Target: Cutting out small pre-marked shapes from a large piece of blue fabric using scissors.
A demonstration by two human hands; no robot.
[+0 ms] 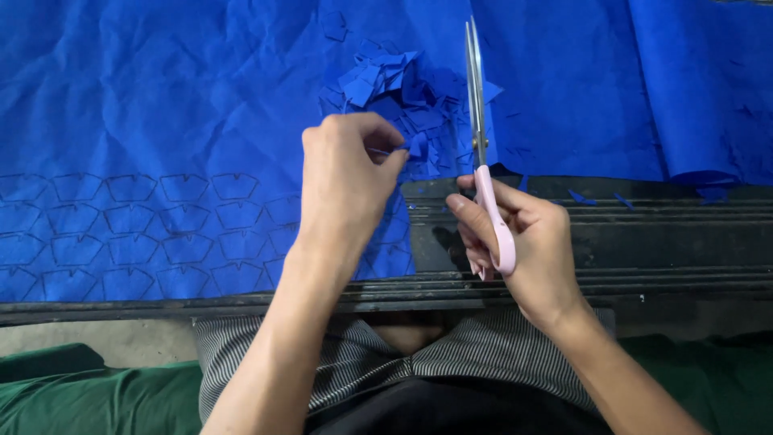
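A large blue fabric sheet [161,97] covers the work surface, with rows of drawn outline shapes [129,234] on its near left part. My left hand [346,177] pinches a small blue cut piece [417,145] between thumb and fingers at the sheet's cut edge. In my right hand [515,242] are pink-handled scissors [481,153], blades closed and pointing away from me. A heap of small blue cut pieces [403,84] lies just beyond both hands.
A dark ridged table edge [644,234] is exposed at the right where the fabric is cut away. A rolled fold of blue fabric [700,89] lies at the far right. Green cloth [80,399] and my striped shorts [354,362] are below the table.
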